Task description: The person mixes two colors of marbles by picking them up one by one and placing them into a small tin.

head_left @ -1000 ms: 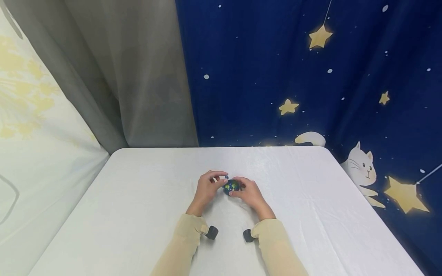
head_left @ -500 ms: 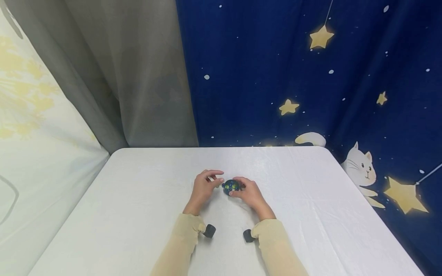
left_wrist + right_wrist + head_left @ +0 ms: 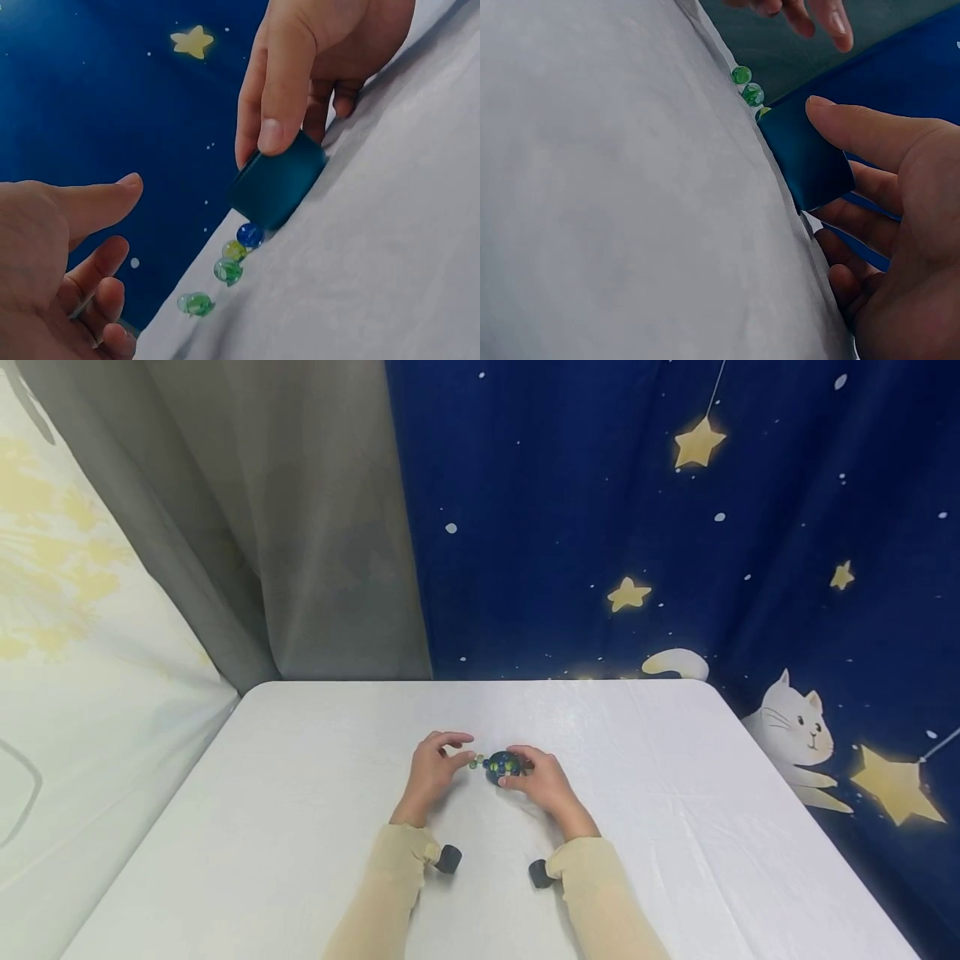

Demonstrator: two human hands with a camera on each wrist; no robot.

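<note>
Evidently, this is part-way work: five glass marbles (image 3: 229,271) lie outside the teal cup (image 3: 277,184), and several more marbles (image 3: 512,766) are inside it. The cup stands upright near the middle of the table, round from above, with a smooth, straight dark wall. Beyond it, the loose marbles trail toward the left hand: a deep blue one just beside the cup, a yellow-green one next, then a swirled green one, and past a gap a green marble paired with a paler, clear-looking one.

The right hand (image 3: 543,781) holds the cup, thumb on the near side and fingers on the far side. The left hand (image 3: 432,768) grips nothing; its thumb and forefinger are spread wide near the end of the trail, apart from the marbles in the left wrist view. Under everything is a white tablecloth (image 3: 300,827); behind hangs a blue star-print curtain (image 3: 540,527).
</note>
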